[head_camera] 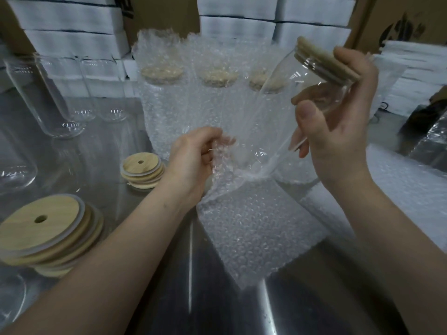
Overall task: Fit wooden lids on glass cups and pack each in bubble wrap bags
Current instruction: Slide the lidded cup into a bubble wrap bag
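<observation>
My right hand (338,122) grips a clear glass cup (273,112) near its top, where a wooden lid (321,61) is fitted. The cup is tilted, its base pointing down and left into the mouth of a bubble wrap bag (254,228). My left hand (193,160) pinches the bag's upper edge and holds the opening apart. The bag hangs down over the steel table (101,151). Two stacks of wooden lids with centre holes lie at the left, a big stack (46,233) near me and a small stack (142,170) farther off.
Three wrapped, lidded cups (167,97) stand in bubble bags behind my hands. Bare glass cups (48,93) stand at the far left. White foam boxes (72,25) and cardboard cartons line the back. A pile of flat bubble bags (406,189) lies at the right.
</observation>
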Demonstrator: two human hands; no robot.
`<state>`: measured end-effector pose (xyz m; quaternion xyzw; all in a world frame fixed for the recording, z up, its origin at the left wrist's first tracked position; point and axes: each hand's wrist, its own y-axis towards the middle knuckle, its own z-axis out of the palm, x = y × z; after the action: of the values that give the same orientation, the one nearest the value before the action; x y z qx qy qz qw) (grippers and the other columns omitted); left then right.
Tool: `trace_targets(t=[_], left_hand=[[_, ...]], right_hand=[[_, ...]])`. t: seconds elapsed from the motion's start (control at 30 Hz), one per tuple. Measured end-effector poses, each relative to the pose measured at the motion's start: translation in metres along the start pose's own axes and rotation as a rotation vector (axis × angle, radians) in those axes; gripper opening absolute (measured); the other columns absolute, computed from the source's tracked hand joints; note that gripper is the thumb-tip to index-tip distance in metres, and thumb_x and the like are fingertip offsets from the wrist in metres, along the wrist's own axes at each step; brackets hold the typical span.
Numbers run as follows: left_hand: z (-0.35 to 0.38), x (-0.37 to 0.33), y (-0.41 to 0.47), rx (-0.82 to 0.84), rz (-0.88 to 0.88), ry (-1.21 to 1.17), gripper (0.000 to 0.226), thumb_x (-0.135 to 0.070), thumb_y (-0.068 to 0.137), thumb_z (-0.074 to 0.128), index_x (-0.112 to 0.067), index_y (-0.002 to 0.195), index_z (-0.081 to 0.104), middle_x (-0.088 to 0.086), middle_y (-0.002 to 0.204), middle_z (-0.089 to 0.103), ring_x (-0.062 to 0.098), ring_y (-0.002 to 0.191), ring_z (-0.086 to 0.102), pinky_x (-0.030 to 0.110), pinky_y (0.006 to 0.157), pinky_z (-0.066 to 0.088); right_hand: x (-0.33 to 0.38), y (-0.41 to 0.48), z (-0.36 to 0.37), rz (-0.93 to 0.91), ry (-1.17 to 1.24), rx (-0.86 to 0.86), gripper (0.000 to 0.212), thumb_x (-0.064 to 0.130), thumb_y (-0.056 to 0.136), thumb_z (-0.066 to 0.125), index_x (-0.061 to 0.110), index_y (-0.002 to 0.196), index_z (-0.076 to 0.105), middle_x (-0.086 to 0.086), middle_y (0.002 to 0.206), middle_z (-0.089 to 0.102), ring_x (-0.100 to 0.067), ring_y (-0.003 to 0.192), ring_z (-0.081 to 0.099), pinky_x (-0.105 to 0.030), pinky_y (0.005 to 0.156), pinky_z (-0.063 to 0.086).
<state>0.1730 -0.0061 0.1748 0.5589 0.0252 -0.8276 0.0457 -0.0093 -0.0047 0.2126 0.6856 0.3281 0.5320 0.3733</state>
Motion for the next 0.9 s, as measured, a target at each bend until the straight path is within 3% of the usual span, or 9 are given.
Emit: trace_targets(t=[0.07,0.17,0.3,0.4,0.6,0.67,0.77,0.8,0.9], left_hand=[[-0.002,-0.001,-0.001,0.023,0.041,0.044,0.031,-0.028,0.091,0.060,-0.019,0.063,0.071,0.004,0.088,0.077,0.023,0.085,0.070,0.031,0.076,0.051],[-0.002,-0.004,-0.010,0.102,0.128,0.092,0.038,-0.047,0.083,0.061,-0.012,0.095,0.072,0.004,0.110,0.075,0.027,0.115,0.065,0.044,0.107,0.044],[-0.003,-0.002,-0.016,0.228,0.332,0.263,0.055,-0.034,0.079,0.070,-0.017,0.131,0.060,0.000,0.131,0.065,0.014,0.124,0.059,0.043,0.110,0.044],[-0.005,0.004,-0.016,0.338,0.420,0.478,0.083,-0.019,0.076,0.081,-0.030,0.147,0.039,-0.006,0.150,0.045,0.009,0.138,0.042,0.042,0.116,0.035],[-0.005,0.012,-0.014,0.257,0.617,0.719,0.099,-0.022,0.075,0.085,-0.035,0.150,0.022,-0.012,0.152,0.036,0.011,0.139,0.040,0.043,0.114,0.038],[-0.003,0.012,-0.016,0.222,0.637,0.681,0.099,-0.032,0.073,0.084,-0.036,0.151,0.023,-0.005,0.153,0.039,0.012,0.139,0.042,0.044,0.113,0.039],[0.001,0.010,-0.019,0.196,0.678,0.630,0.102,-0.035,0.074,0.084,-0.030,0.153,0.021,-0.002,0.154,0.036,0.011,0.140,0.039,0.043,0.115,0.036],[0.003,0.010,-0.020,0.192,0.691,0.623,0.102,-0.037,0.074,0.084,-0.030,0.153,0.020,-0.001,0.154,0.036,0.011,0.141,0.038,0.043,0.115,0.036],[0.010,0.008,-0.024,0.176,0.733,0.601,0.101,-0.038,0.075,0.083,-0.029,0.153,0.020,0.002,0.153,0.038,0.014,0.140,0.040,0.042,0.115,0.036]], right_hand=[[-0.001,-0.001,-0.001,0.030,-0.011,-0.019,0.079,0.055,0.087,0.061,0.004,0.137,0.028,-0.009,0.114,0.052,-0.026,0.079,0.063,-0.025,0.053,0.052],[-0.002,-0.003,-0.001,0.077,-0.062,-0.062,0.079,0.054,0.088,0.063,0.005,0.139,0.028,-0.011,0.103,0.057,-0.016,0.058,0.062,-0.025,0.048,0.051],[-0.001,-0.004,0.001,0.109,-0.072,-0.123,0.075,0.049,0.089,0.064,0.005,0.139,0.028,-0.010,0.105,0.058,-0.016,0.049,0.061,-0.027,0.043,0.050],[-0.004,-0.005,0.000,0.091,-0.079,-0.146,0.071,0.042,0.091,0.062,0.002,0.138,0.029,0.007,0.100,0.055,-0.006,0.056,0.063,-0.020,0.048,0.051],[-0.009,-0.006,0.000,0.051,-0.038,-0.106,0.065,0.034,0.091,0.063,0.000,0.136,0.030,0.029,0.106,0.056,0.006,0.075,0.061,-0.008,0.062,0.048],[-0.005,-0.004,0.002,0.034,-0.029,-0.095,0.072,0.038,0.090,0.064,-0.003,0.138,0.030,0.013,0.115,0.054,-0.011,0.087,0.065,-0.015,0.066,0.052],[0.001,-0.003,0.004,0.045,0.004,-0.056,0.079,0.052,0.086,0.065,0.005,0.138,0.029,-0.017,0.121,0.055,-0.032,0.094,0.064,-0.041,0.073,0.058],[0.002,-0.004,0.005,0.051,0.014,-0.046,0.080,0.053,0.085,0.065,0.006,0.138,0.029,-0.015,0.122,0.055,-0.032,0.095,0.064,-0.045,0.077,0.058],[0.003,-0.008,0.009,0.031,0.041,0.007,0.079,0.050,0.085,0.067,0.005,0.138,0.030,0.023,0.124,0.052,-0.024,0.102,0.063,-0.042,0.092,0.054]])
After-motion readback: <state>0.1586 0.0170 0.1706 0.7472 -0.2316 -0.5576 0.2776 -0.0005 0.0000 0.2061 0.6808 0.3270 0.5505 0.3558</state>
